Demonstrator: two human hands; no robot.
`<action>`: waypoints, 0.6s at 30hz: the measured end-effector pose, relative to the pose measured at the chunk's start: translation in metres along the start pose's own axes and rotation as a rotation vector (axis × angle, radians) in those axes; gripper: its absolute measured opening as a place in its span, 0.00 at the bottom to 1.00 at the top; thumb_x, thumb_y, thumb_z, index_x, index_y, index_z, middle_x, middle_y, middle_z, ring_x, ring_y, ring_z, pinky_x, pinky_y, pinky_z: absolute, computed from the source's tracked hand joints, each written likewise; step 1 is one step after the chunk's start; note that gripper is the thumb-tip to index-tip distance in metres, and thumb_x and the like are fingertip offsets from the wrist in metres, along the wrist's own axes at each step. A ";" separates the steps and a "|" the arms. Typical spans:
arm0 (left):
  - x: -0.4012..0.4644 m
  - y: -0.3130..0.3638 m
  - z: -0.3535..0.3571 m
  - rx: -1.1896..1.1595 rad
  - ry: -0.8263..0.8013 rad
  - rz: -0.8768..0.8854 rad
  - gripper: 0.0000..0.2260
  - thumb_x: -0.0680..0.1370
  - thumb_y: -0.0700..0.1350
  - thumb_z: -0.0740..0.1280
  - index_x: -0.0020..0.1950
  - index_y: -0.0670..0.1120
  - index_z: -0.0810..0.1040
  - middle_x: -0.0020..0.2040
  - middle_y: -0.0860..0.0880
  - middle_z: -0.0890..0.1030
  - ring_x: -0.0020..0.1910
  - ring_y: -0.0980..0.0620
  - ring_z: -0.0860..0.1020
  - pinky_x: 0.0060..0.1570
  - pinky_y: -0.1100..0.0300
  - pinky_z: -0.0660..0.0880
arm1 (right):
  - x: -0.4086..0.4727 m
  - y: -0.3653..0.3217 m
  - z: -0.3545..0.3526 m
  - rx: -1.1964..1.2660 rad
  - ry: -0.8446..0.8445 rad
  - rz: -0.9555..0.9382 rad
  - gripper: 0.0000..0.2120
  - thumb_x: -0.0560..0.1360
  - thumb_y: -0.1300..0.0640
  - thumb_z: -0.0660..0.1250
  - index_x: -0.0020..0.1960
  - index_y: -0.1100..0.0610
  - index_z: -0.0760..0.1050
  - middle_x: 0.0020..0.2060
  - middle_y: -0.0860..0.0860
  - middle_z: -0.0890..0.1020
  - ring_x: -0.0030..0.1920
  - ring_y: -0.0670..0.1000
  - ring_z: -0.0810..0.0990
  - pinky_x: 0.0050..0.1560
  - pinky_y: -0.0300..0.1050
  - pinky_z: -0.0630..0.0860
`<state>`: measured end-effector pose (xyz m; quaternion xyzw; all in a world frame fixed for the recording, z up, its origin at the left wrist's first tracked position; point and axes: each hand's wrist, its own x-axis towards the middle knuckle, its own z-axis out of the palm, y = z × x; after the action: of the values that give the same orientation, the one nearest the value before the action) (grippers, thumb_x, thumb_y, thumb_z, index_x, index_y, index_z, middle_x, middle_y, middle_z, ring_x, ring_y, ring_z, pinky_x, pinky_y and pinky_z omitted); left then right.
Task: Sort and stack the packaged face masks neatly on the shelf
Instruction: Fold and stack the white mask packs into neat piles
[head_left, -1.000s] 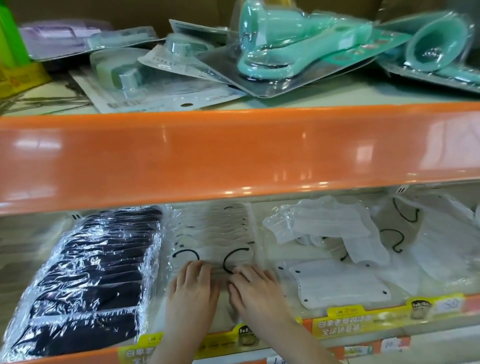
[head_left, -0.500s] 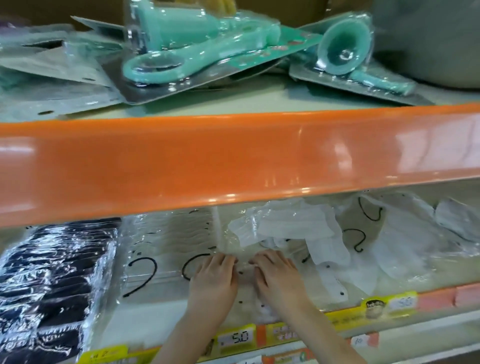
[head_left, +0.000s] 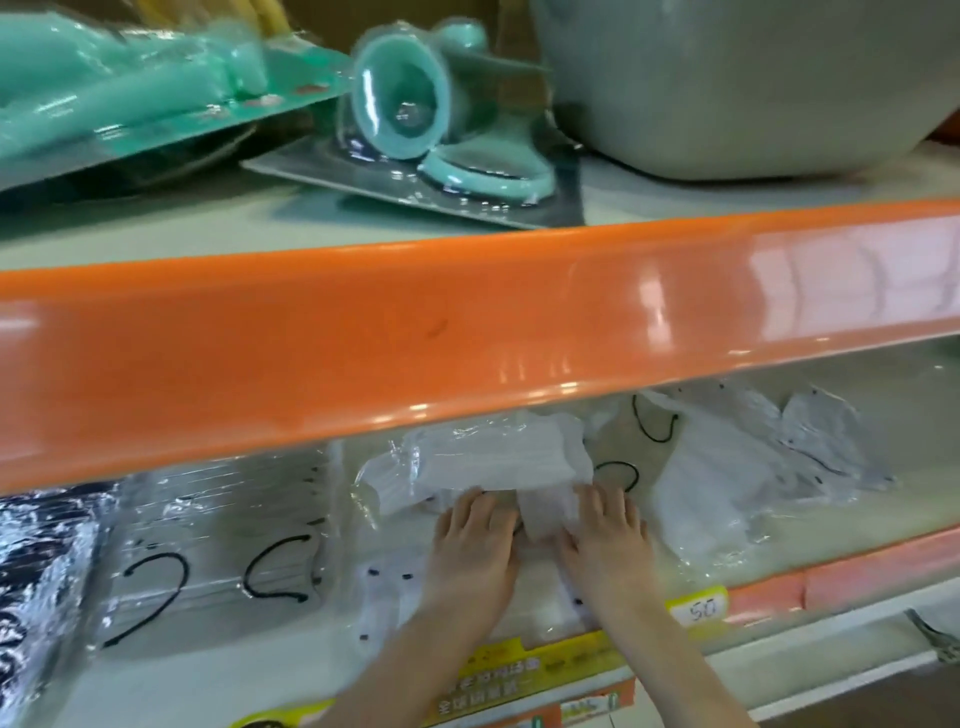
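On the lower shelf: both hands are lying side by side, palms down, among packaged face masks
Left hand (head_left: 475, 551): its grip is lying flat with fingers straight, pressing on a flat clear mask packet (head_left: 524, 597) near the shelf's front edge
Right hand (head_left: 605, 540): its grip is spread flat too, fingers pointing to 12 o'clock, touching the same packet
White mask bundle (head_left: 493, 462): lying wrapped in clear film at 12 o'clock from the fingertips, partly under the orange shelf lip (head_left: 467, 332)
Pack with black ear loops (head_left: 218, 566): sitting at 9 o'clock from the left hand
Dark mask pack (head_left: 36, 571): showing at the far 9 o'clock edge
Loose white packets (head_left: 737, 467): lying in disorder at 2 o'clock from the right hand
Yellow price label (head_left: 698, 608): sticking to the shelf front at 4 o'clock
Upper shelf: carrying teal blister-packed goods (head_left: 405, 104) and a grey basin (head_left: 727, 88)
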<state>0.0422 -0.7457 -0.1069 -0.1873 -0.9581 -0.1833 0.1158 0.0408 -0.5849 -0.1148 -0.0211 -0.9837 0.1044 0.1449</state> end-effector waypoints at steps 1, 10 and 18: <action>0.006 0.005 0.003 0.013 -0.021 0.002 0.13 0.64 0.42 0.71 0.48 0.47 0.78 0.49 0.49 0.80 0.55 0.43 0.79 0.45 0.52 0.79 | 0.002 0.005 0.000 -0.022 -0.046 0.016 0.23 0.60 0.53 0.77 0.51 0.61 0.77 0.47 0.58 0.79 0.46 0.62 0.79 0.41 0.53 0.78; 0.054 0.015 0.022 0.146 -0.228 -0.105 0.24 0.80 0.53 0.60 0.74 0.49 0.58 0.75 0.45 0.58 0.74 0.45 0.55 0.69 0.52 0.58 | 0.006 0.023 0.000 0.050 -0.050 -0.020 0.29 0.54 0.50 0.82 0.50 0.61 0.77 0.43 0.55 0.80 0.43 0.59 0.80 0.38 0.52 0.79; 0.060 0.012 0.018 -0.078 -0.081 -0.221 0.18 0.81 0.46 0.59 0.71 0.51 0.67 0.70 0.52 0.70 0.69 0.50 0.65 0.64 0.57 0.62 | 0.017 0.019 -0.012 0.461 -0.098 -0.018 0.21 0.79 0.57 0.60 0.71 0.51 0.63 0.65 0.47 0.70 0.68 0.49 0.65 0.61 0.39 0.63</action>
<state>-0.0096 -0.7089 -0.1021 -0.0924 -0.9689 -0.2244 0.0488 0.0282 -0.5630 -0.1026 0.0266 -0.9399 0.3257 0.0987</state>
